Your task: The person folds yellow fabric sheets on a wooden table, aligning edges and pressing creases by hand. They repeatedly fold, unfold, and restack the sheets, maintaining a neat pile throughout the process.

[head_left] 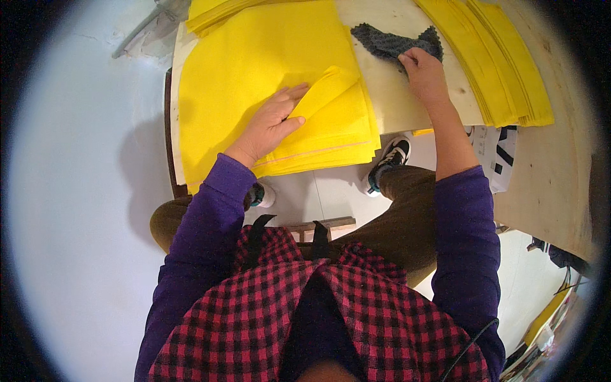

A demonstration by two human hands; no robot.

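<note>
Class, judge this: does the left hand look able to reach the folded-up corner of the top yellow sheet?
Probably yes: the left hand already lies beside the folded corner, fingertips touching, nothing between.

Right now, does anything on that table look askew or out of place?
One thing: the top yellow sheet is folded back at its corner beside the left hand, unlike the flat stack. The right hand grips a crumpled grey cloth.

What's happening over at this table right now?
A person sits at a wooden table with stacks of yellow fabric sheets. The left hand lies flat on the near stack of yellow sheets, at a folded-over corner of the top sheet. The right hand rests on a dark grey cloth on the bare tabletop. A second yellow stack lies to the right.
</note>
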